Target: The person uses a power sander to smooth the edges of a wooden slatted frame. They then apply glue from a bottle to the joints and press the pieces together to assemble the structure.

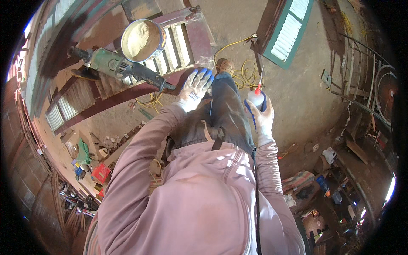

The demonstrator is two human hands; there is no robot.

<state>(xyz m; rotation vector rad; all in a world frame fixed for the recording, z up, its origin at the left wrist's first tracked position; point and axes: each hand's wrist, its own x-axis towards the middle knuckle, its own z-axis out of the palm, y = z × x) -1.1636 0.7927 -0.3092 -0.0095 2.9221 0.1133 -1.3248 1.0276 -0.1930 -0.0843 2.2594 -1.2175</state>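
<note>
"What is the right hand (264, 117) doing?"

"Its gloved grip is closed around a white squeeze bottle (256, 99), thumb on one side and fingers on the other. The bottle has a red cap (257, 89) and a long, thin nozzle that points up and away from the person."

"Where exactly is the bottle?"

"Off the floor, in that hand, just to the right of the person's knee."

"And the left hand (196, 87)?"

"Its grip is open. The fingers of the white-and-blue glove lie nearly straight, close together, and I see nothing held. It is over the near edge of the maroon louvred metal panel (201, 33), though I can't tell whether it touches."

"What is near it?"

"A green angle grinder (111, 63) lies across the panel, its dark narrow end just beside the left wrist. Behind the grinder is a round tub (162, 41) with pale, lumpy filler (143, 38) inside."

"Anything else on the floor (306, 93)?"

"A yellow cable (244, 78) is coiled loosely near the person's foot (226, 66), between the two hands and farther out. Well beyond the bottle, to the upper right, there's a green-framed panel (279, 62) with pale corrugated inserts."
</note>
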